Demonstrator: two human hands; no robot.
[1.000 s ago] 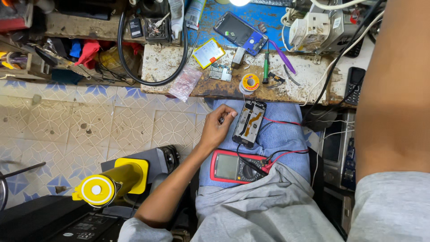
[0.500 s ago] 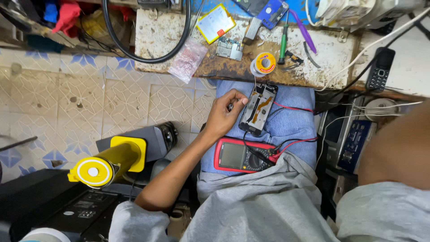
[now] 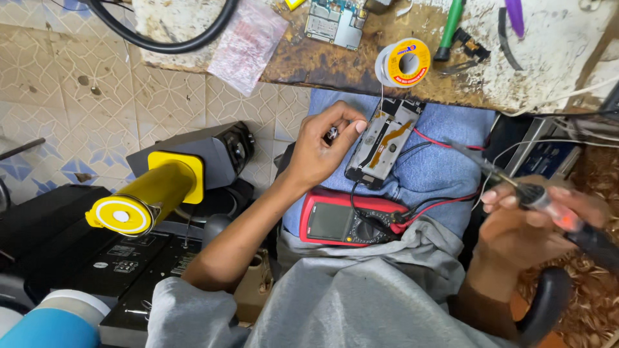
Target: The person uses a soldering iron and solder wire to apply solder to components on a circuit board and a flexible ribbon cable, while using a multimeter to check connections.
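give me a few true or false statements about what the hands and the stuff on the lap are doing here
1. The left hand touches the left edge of the opened phone on the lap. True.
2. The right hand is empty. False: it holds a probe-like tool with a thin tip pointing toward the phone.
3. The red multimeter lies on the lap below the phone. True.
4. The solder spool sits on the lap beside the multimeter. False: it rests on the worn workbench above the phone.
5. The yellow cylinder is held in the left hand. False: it stands apart, to the left of the arm.
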